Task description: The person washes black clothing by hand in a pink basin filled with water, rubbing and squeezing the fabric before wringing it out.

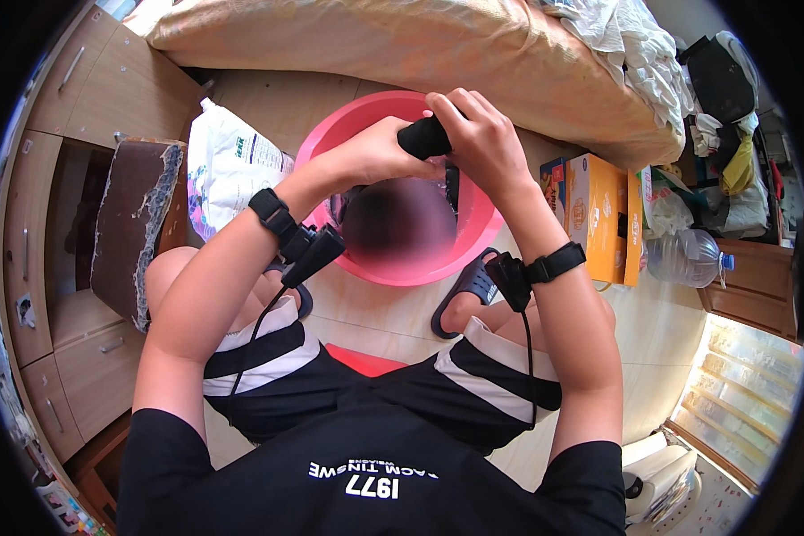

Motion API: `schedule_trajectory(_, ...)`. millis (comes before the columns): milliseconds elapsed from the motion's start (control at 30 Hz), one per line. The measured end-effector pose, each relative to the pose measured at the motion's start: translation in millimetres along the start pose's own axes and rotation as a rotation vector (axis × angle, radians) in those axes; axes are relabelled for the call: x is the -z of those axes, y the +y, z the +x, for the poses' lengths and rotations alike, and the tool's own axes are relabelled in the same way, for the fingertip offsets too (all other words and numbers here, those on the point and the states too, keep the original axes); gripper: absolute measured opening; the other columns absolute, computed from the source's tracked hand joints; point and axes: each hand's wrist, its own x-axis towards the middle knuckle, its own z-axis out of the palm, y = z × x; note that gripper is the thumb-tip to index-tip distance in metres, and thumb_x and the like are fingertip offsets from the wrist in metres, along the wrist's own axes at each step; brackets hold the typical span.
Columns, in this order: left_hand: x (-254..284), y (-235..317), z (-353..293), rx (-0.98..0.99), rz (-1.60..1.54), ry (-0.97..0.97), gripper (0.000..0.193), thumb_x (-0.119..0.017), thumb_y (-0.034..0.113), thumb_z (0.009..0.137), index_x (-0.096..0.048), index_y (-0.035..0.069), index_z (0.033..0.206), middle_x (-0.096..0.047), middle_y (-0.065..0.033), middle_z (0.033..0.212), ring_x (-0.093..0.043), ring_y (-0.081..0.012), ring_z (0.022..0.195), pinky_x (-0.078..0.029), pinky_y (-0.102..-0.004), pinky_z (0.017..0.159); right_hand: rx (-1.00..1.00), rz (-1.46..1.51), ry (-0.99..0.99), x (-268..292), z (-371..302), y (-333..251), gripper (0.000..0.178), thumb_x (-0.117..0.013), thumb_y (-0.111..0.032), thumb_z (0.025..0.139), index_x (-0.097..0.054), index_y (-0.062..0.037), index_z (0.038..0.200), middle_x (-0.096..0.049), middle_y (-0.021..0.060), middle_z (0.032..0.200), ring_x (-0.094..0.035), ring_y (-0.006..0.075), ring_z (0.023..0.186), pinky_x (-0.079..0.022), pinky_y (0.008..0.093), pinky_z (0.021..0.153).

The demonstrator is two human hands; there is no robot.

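Observation:
Above a large pink basin (330, 134), both hands grip a matte black bundle (424, 137) that looks like cloth. My left hand (386, 150) is closed round its left side, fingers partly hidden. On the other side, my right hand (484, 143) wraps it with bent fingers. A dark blurred patch covers much of the basin's middle, so what lies there cannot be made out. Something dark shows along the inner wall beside that patch. The basin stands on the floor between my feet.
A white plastic bag (232, 161) stands left of the basin, beside a worn brown box (134, 223) and wooden cabinets (71, 170). Beyond the basin is a bed (375, 45). To the right are an orange carton (594, 210) and a clear plastic bottle (683, 257).

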Motion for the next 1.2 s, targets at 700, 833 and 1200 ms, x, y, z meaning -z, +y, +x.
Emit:
schedule_trajectory(700, 4.2, -17.5, 5.7, -0.311, 0.723, 0.622, 0.014, -0.071, 0.019, 0.079, -0.066, 0.006, 0.081, -0.068, -0.0185, 0.076, -0.066, -0.0411, 0.074, -0.054, -0.0466, 0.066, -0.37, 0.252, -0.15, 5.4, 12.3, -20.8, 0.025, -0.071, -0.006, 0.071, -0.06, -0.0036, 0.093, -0.065, 0.0172, 0.084, -0.065, 0.0432, 0.081, -0.054, 0.0503, 0.072)
schedule_trajectory(833, 6.0, -22.4, 17.2, -0.278, 0.474, 0.644, 0.017, -0.073, 0.01, 0.076, -0.069, 0.002, 0.091, -0.07, -0.0191, 0.082, -0.068, -0.0372, 0.075, -0.055, -0.0414, 0.07, -0.343, 0.182, -0.074, 4.7, 19.3, -24.1, 0.035, -0.071, -0.003, 0.074, -0.061, -0.0071, 0.107, -0.062, 0.0138, 0.103, -0.064, 0.0378, 0.098, -0.054, 0.0466, 0.082)
schedule_trajectory(1200, 0.5, -17.2, 19.0, -0.22, -0.256, 0.924, 0.011, -0.071, 0.005, 0.086, -0.07, -0.004, 0.092, -0.068, -0.0023, 0.076, -0.059, -0.0082, 0.066, -0.048, -0.0289, 0.061, -0.404, 0.44, 0.21, -18.8, 1.1, -70.1, 0.082, -0.065, -0.005, 0.073, -0.035, 0.0071, 0.148, -0.039, 0.0335, 0.146, -0.042, 0.0506, 0.132, -0.037, 0.0529, 0.113)
